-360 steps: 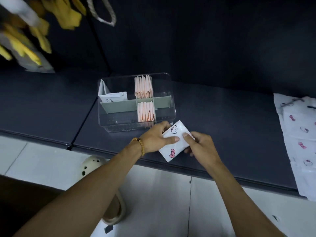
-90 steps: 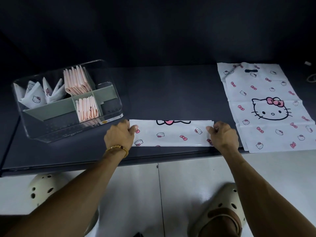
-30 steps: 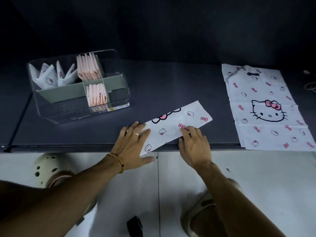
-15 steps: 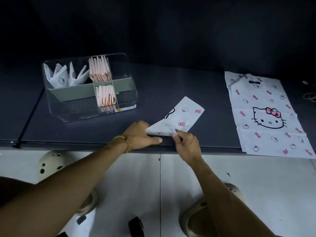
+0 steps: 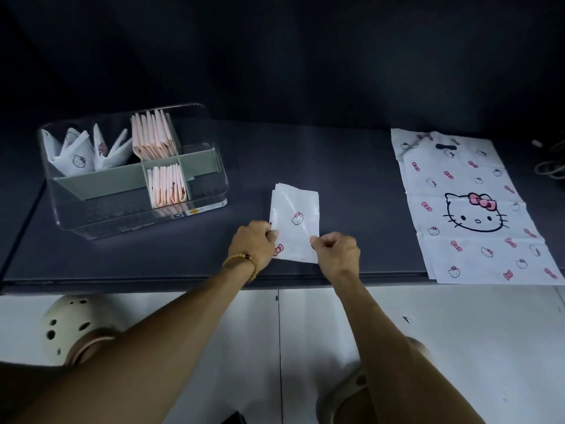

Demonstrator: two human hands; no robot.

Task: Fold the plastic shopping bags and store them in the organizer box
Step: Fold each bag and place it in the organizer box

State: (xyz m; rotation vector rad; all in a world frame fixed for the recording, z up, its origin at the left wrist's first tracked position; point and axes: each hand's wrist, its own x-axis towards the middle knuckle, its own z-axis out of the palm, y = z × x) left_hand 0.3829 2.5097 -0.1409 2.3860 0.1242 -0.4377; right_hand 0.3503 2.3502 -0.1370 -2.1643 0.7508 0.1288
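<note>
A white cat-print plastic bag [image 5: 296, 220], folded down to a short strip, lies near the front edge of the dark table. My left hand [image 5: 255, 241] pinches its lower left edge. On the lower right edge, my right hand [image 5: 337, 250] pinches the strip too. The clear organizer box [image 5: 214, 191] with grey dividers stands at the left; white folded bags [image 5: 79, 151] fill its back left compartment and pink folded bags [image 5: 153, 137] the middle ones.
Flat on the right side of the table lies an unfolded cat-print bag [image 5: 467, 209], reaching the front edge. A cable [image 5: 550, 168] sits at the far right. Below the table edge are white floor tiles and my cream clogs [image 5: 70, 328].
The long strip was folded over at an angle and now lies shorter, pointing away from me. Both hands shifted from pressing it flat to pinching its near edges.
</note>
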